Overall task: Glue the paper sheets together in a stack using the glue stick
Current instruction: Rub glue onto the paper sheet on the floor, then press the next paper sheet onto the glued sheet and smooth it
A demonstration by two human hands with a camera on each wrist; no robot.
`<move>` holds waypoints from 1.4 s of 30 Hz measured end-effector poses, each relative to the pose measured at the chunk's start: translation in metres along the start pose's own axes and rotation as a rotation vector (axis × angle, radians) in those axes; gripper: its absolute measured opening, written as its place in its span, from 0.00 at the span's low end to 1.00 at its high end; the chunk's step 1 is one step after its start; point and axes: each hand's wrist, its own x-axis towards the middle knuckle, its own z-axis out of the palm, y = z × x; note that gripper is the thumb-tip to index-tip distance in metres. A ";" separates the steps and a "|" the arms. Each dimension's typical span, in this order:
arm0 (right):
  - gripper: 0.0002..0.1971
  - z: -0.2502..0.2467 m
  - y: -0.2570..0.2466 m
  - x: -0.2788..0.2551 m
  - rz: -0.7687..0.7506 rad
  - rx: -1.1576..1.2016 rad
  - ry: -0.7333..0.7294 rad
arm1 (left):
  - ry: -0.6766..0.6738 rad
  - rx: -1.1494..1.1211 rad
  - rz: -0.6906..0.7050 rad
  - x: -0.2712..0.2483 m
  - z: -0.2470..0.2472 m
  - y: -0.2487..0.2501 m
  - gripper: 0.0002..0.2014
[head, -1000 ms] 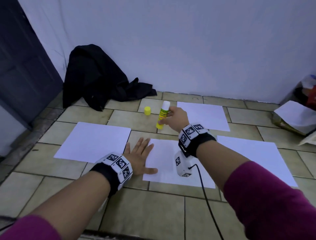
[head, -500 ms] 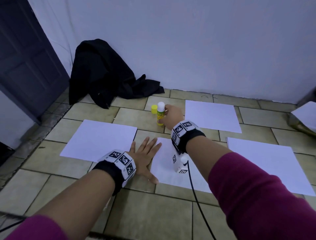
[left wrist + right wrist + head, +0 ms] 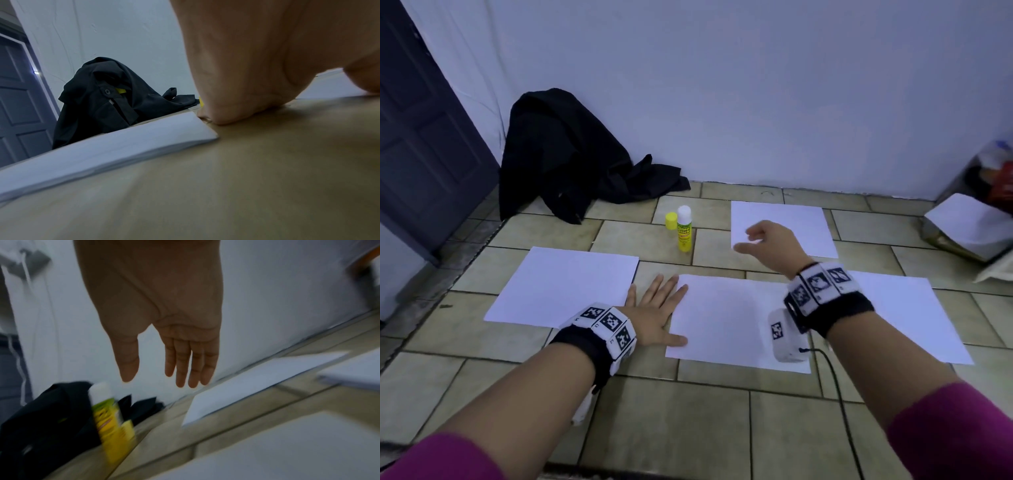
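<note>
A yellow glue stick (image 3: 684,230) stands upright and uncapped on the tiled floor, its yellow cap (image 3: 671,220) just to its left; it shows blurred in the right wrist view (image 3: 111,415). My right hand (image 3: 763,244) hovers empty to the right of it, over the far sheet (image 3: 801,222), fingers relaxed (image 3: 185,369). My left hand (image 3: 657,308) lies flat on the floor, thumb on the left edge of the middle sheet (image 3: 726,318). More white sheets lie at the left (image 3: 565,284) and right (image 3: 907,318).
A black jacket (image 3: 565,157) is heaped against the white wall at the back left, beside a dark door (image 3: 421,137). At the far right stands a bag with paper on it (image 3: 969,226). A black cable (image 3: 835,387) runs from my right wrist across the tiles.
My right hand has let go of the glue stick, which now stands by its cap, and has moved right over the far sheet. The left hand has stayed flat.
</note>
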 end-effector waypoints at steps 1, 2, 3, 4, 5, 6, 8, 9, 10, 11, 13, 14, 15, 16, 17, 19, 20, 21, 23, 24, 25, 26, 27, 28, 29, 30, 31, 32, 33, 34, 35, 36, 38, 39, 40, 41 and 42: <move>0.29 -0.013 0.014 -0.008 0.040 -0.052 -0.010 | -0.009 -0.007 -0.002 0.000 -0.001 0.000 0.48; 0.33 -0.026 0.029 -0.017 0.091 -0.122 -0.038 | -0.015 -0.014 -0.006 0.000 -0.001 0.000 0.48; 0.38 -0.038 0.045 -0.026 0.152 -0.192 -0.075 | -0.017 -0.018 -0.010 0.000 -0.001 0.001 0.48; 0.44 -0.050 0.060 -0.034 0.216 -0.247 -0.109 | -0.017 -0.018 -0.015 0.001 0.000 0.001 0.49; 0.49 -0.060 0.075 -0.043 0.277 -0.289 -0.133 | -0.021 -0.015 -0.013 0.001 -0.001 0.001 0.51; 0.54 -0.068 0.089 -0.050 0.329 -0.330 -0.147 | -0.023 -0.014 -0.008 0.000 -0.001 0.002 0.55; 0.61 -0.077 0.114 -0.064 0.398 -0.413 -0.170 | -0.009 -0.011 0.004 -0.001 -0.002 0.003 0.71; 0.64 -0.079 0.124 -0.070 0.419 -0.428 -0.183 | 0.005 0.007 0.001 -0.001 -0.001 0.003 0.75; 0.67 -0.079 0.133 -0.075 0.438 -0.418 -0.192 | 0.020 0.020 0.000 -0.002 0.001 0.004 0.76; 0.68 -0.078 0.140 -0.080 0.451 -0.402 -0.197 | 0.033 0.024 0.001 -0.002 0.002 0.004 0.76; 0.66 -0.076 0.150 -0.086 0.453 -0.396 -0.198 | 0.046 0.021 0.011 -0.004 0.003 0.005 0.76; 0.63 -0.075 0.153 -0.088 0.443 -0.403 -0.193 | 0.049 0.021 0.016 -0.004 0.002 0.005 0.76; 0.60 -0.074 0.155 -0.089 0.432 -0.409 -0.184 | 0.047 0.017 0.019 -0.004 0.001 0.005 0.76; 0.58 -0.074 0.156 -0.090 0.422 -0.411 -0.172 | 0.034 0.011 0.023 -0.004 0.001 0.005 0.76; 0.57 -0.073 0.157 -0.092 0.412 -0.413 -0.164 | 0.013 0.009 0.029 -0.005 0.000 0.005 0.75; 0.56 -0.073 0.157 -0.093 0.398 -0.424 -0.164 | -0.015 0.007 0.036 -0.004 -0.001 0.005 0.75; 0.56 -0.072 0.158 -0.092 0.398 -0.428 -0.168 | -0.023 0.005 0.038 -0.005 -0.001 0.005 0.75; 0.56 -0.072 0.158 -0.092 0.401 -0.430 -0.172 | -0.033 0.004 0.039 -0.005 -0.002 0.006 0.75; 0.55 -0.073 0.159 -0.092 0.410 -0.431 -0.166 | -0.047 0.003 0.040 -0.007 -0.004 0.006 0.76; 0.54 -0.074 0.158 -0.092 0.410 -0.430 -0.159 | -0.052 -0.002 0.040 -0.008 -0.005 0.007 0.76; 0.54 -0.075 0.158 -0.092 0.413 -0.426 -0.155 | -0.057 -0.006 0.041 -0.009 -0.006 0.006 0.77; 0.55 -0.074 0.157 -0.091 0.415 -0.428 -0.157 | -0.062 -0.008 0.044 -0.009 -0.006 0.006 0.77; 0.57 -0.072 0.156 -0.092 0.421 -0.431 -0.160 | -0.063 -0.010 0.045 -0.009 -0.006 0.006 0.77; 0.59 -0.070 0.154 -0.091 0.431 -0.435 -0.162 | -0.062 -0.011 0.046 -0.009 -0.006 0.006 0.77; 0.61 -0.068 0.153 -0.090 0.440 -0.440 -0.159 | -0.062 -0.010 0.047 -0.008 -0.006 0.007 0.77; 0.63 -0.065 0.152 -0.089 0.447 -0.454 -0.151 | -0.060 -0.007 0.047 -0.008 -0.006 0.007 0.77; 0.64 -0.062 0.150 -0.089 0.454 -0.476 -0.144 | -0.058 -0.004 0.045 -0.008 -0.006 0.007 0.77; 0.65 -0.060 0.149 -0.088 0.460 -0.501 -0.143 | -0.056 -0.001 0.044 -0.008 -0.006 0.007 0.77; 0.66 -0.058 0.148 -0.087 0.469 -0.522 -0.148 | -0.056 0.000 0.043 -0.008 -0.006 0.007 0.78; 0.66 -0.057 0.148 -0.086 0.475 -0.536 -0.150 | -0.056 0.000 0.042 -0.008 -0.006 0.007 0.78; 0.66 -0.057 0.148 -0.085 0.482 -0.539 -0.149 | -0.055 0.001 0.042 -0.009 -0.006 0.007 0.77; 0.66 -0.056 0.148 -0.084 0.489 -0.537 -0.149 | -0.054 0.001 0.041 -0.009 -0.006 0.007 0.77; 0.65 -0.057 0.150 -0.083 0.490 -0.535 -0.147 | -0.051 -0.003 0.039 -0.009 -0.006 0.007 0.78; 0.64 -0.057 0.151 -0.083 0.487 -0.535 -0.148 | -0.050 -0.006 0.039 -0.009 -0.006 0.007 0.78; 0.63 -0.057 0.152 -0.083 0.485 -0.531 -0.147 | -0.051 -0.007 0.039 -0.010 -0.006 0.007 0.78; 0.63 -0.056 0.153 -0.083 0.482 -0.530 -0.143 | -0.053 -0.008 0.040 -0.010 -0.006 0.007 0.78; 0.62 -0.056 0.154 -0.083 0.478 -0.531 -0.135 | -0.056 -0.010 0.041 -0.010 -0.006 0.007 0.78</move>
